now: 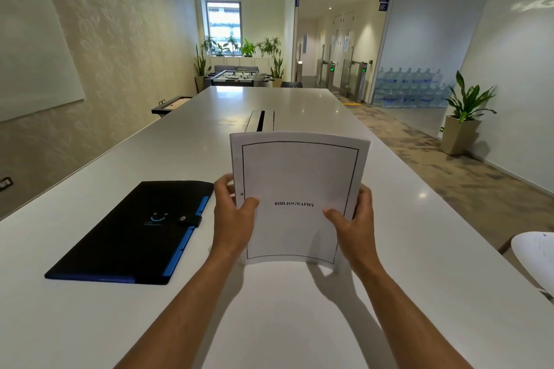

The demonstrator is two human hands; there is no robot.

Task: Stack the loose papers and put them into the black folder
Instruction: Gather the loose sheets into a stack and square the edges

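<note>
I hold a stack of white papers (295,177) upright in front of me, its bottom edge resting on or just above the white table (419,219). The top sheet has a black border and the word BIBLIOGRAPHY. My left hand (232,216) grips the stack's left edge and my right hand (355,219) grips its right edge, thumbs on the front. The black folder (132,234) lies flat and closed on the table to the left of the papers. It has blue tabs along its right side and a snap strap fastened.
A cable slot (261,120) is set into the table beyond the papers. A white chair (536,255) stands at the table's right edge. Potted plants, stacked water bottles and a foosball table stand farther back in the room.
</note>
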